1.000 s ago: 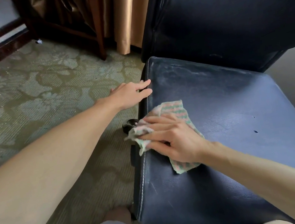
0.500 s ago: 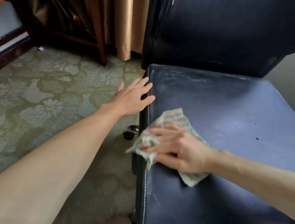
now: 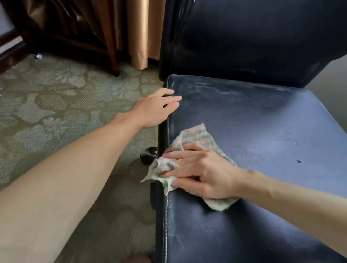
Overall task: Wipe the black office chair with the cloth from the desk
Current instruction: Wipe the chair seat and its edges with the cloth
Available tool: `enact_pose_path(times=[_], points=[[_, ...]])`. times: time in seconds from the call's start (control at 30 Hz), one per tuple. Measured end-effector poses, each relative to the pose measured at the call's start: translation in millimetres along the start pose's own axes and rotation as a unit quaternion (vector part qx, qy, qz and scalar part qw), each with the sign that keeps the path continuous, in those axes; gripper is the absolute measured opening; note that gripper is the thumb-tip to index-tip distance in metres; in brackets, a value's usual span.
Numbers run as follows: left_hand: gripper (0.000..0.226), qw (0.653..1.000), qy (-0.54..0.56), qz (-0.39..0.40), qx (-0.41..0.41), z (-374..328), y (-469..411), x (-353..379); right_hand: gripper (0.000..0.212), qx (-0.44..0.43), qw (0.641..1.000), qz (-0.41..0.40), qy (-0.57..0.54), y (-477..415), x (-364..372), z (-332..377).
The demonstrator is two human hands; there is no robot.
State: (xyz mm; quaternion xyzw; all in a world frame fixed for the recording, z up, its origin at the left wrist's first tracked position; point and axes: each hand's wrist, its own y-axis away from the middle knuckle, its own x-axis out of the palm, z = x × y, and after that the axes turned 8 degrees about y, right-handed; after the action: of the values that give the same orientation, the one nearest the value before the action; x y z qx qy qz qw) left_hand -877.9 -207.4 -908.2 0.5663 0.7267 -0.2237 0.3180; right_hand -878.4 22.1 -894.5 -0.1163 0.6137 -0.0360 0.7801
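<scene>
Head view: pressed the cloth point(image 3: 194, 138) flat on the chair point(image 3: 272, 137), at the seat's left edge, with the right hand point(image 3: 204, 172), fingers straight and spread, gripping nothing. Draped one cloth corner over that edge. Laid the left hand point(image 3: 155, 109), released with fingers straight, on the same edge nearer the backrest point(image 3: 263, 13).

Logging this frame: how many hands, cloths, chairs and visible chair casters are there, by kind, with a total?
Hands: 2 (left hand, right hand)
Cloths: 1 (cloth)
Chairs: 1 (chair)
Casters: 1 (caster)
Total: 5
</scene>
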Motion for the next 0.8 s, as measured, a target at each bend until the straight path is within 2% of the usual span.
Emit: enact_pose_path(times=[0.07, 0.17, 0.3, 0.4, 0.53, 0.8], points=[[0.039, 1.000, 0.013, -0.003, 0.006, -1, -2, -4, 0.015, 0.011, 1.000, -0.011, -0.011, -9, -3, -11], [0.038, 0.997, 0.059, -0.044, 0.010, -4, -8, -8, 0.018, 0.098, 0.994, -0.043, -0.017, -21, -7, -40], [0.045, 0.981, 0.134, -0.114, -0.084, -1, -19, -13, 0.023, 0.176, 0.983, -0.050, 0.023, -38, -13, -80], [0.031, 0.976, 0.153, -0.107, -0.111, -4, -27, -16, 0.029, 0.230, 0.972, -0.030, 0.031, -65, -13, -106], [0.028, 0.979, 0.120, -0.088, -0.138, -6, -37, -26, 0.031, 0.288, 0.957, -0.008, 0.035, -96, -10, -140], [0.035, 0.979, 0.142, -0.011, -0.148, -20, -46, -32, 0.034, 0.385, 0.919, -0.053, 0.064, -113, -12, -177]])
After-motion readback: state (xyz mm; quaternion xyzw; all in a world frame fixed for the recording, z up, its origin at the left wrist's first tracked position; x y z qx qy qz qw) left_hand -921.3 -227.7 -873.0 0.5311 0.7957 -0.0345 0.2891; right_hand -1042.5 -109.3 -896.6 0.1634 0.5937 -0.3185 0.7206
